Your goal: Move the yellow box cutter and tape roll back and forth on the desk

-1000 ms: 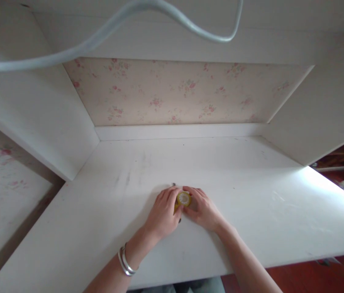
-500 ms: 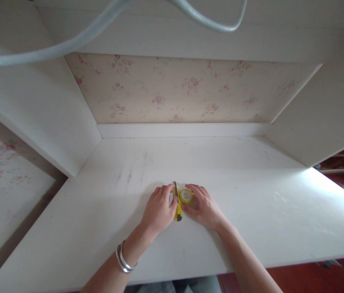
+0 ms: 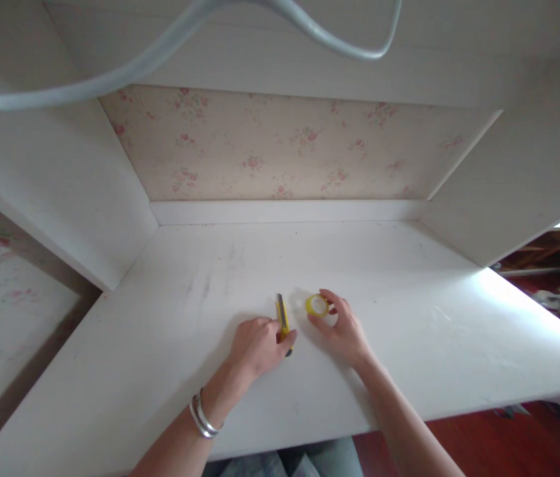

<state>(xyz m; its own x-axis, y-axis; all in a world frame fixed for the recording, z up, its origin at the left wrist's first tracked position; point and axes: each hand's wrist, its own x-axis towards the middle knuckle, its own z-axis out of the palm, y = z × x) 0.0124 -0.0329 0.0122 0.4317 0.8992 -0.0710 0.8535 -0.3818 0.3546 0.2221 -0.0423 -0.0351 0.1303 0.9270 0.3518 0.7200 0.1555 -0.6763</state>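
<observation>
2 clamped: yellow cutter [image 3: 283, 317] in left hand [image 3: 257, 343], tape [image 3: 316, 305] in right hand [image 3: 344, 332]; print illegible.

The cutter [image 3: 283, 319] is bright yellow, with a grey strip along it and a dark end; the roll of tape [image 3: 316, 314] is yellow too, whitish in the middle. I see a silvery bracelet [image 3: 202, 416], a white desk [image 3: 399, 331] smudged with grey streaks, and dusty beige wallpaper [image 3: 270, 146] scattered with pink-red flower sprigs. The cable [image 3: 125, 73] looks pale grey, the floor [image 3: 463, 442] deep red.
</observation>
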